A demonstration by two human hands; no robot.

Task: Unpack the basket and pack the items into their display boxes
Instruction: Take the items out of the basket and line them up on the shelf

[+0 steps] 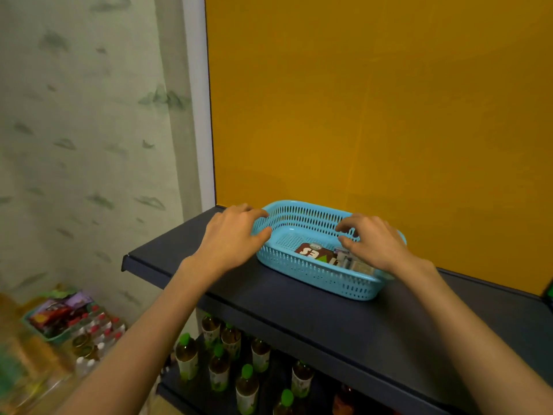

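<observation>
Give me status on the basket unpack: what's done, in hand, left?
Done: nothing visibly packed; no display boxes show in this view. In hand: the left hand touches the left end of the blue basket on the dark shelf; the right hand hovers over its right side, fingers curled, holding nothing visible. Left: the packets still lie inside, so essentially the whole job.
</observation>
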